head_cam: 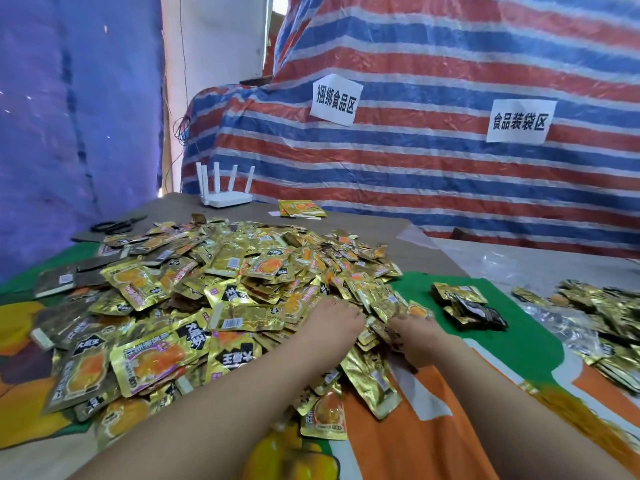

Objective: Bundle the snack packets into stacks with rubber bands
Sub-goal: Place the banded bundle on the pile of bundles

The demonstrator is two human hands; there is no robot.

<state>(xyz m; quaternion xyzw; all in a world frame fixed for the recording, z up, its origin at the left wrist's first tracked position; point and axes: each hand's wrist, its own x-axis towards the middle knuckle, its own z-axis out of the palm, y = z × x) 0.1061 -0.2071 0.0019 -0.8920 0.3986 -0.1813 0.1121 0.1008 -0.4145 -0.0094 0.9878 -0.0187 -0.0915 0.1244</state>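
Reaching forward side by side, both hands sit at the near right edge of the big heap of gold snack packets (221, 289). The left hand (332, 320) lies palm down on the packets with its fingers dug in among them, and how far those fingers curl cannot be told. The right hand (415, 334) is just beside it, fingertips buried in the same edge; it seems to be gathering a few packets, but whether it actually grips any is hidden.

The heap spreads away to the left and far side of the hands, so the loose packets lie straight ahead and leftward, with the left hand slightly nearer the bulk. The packets point every way, with no common long axis; those between the two hands look roughly aligned, edge on.

To the right, on the green part of the printed cloth (512, 327), sits one small dark bundle of packets (467, 306), nearer the right hand. Farther right lies a second, lower heap (602, 320) on clear plastic. One small stack (301, 207) rests at the far side of the brown board (408, 244).

Also on the far side are one white router (227, 197) with five antennas and one pair of black scissors (116, 225). Two paper signs (336, 98) hang on the striped tarpaulin (450, 188). No rubber band can be made out.
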